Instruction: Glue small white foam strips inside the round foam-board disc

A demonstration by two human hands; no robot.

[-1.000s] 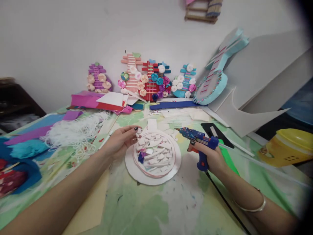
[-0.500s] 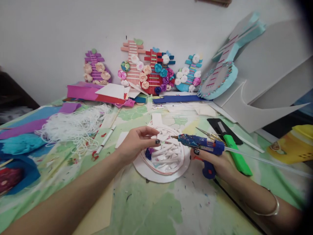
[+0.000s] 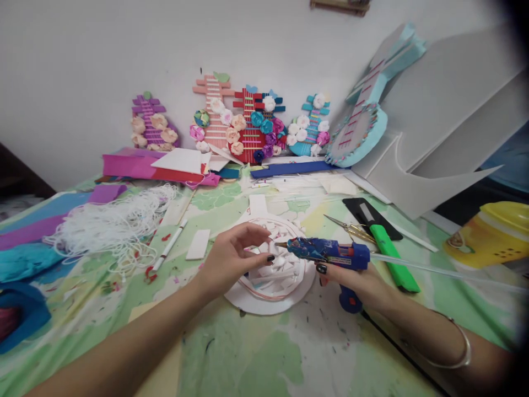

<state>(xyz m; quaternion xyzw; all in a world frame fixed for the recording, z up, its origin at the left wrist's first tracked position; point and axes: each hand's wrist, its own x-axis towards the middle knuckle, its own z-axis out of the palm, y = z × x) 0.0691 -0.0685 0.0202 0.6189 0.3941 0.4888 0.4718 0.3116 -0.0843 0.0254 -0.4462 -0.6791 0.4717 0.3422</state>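
Note:
My right hand [image 3: 351, 281] grips a blue glue gun [image 3: 330, 252], finger near its trigger, nozzle pointing left. A clear glue stick [image 3: 413, 266] sticks out of its back. My left hand [image 3: 239, 253] is curved, thumb and fingertips facing each other just left of the nozzle tip. Anything pinched there blends into the white behind it; I cannot make it out. Below both hands lies a white round base [image 3: 264, 307] with a narrow neck. Its outlined circle is filled with white scraps [image 3: 281, 278]. My left hand hides part of them.
Scissors [image 3: 351, 227] and a green cutter [image 3: 394, 259] lie right of the base, near a yellow container [image 3: 491, 234]. White cord [image 3: 111, 223], a marker [image 3: 169, 245] and a white rectangle [image 3: 198, 244] are left. Decorated guitar shapes [image 3: 250, 129] stand along the wall.
My left hand has shifted slightly and its thumb and fingers look farther apart. The glue gun's nozzle has come closer to those fingertips. The whole view has turned slightly right.

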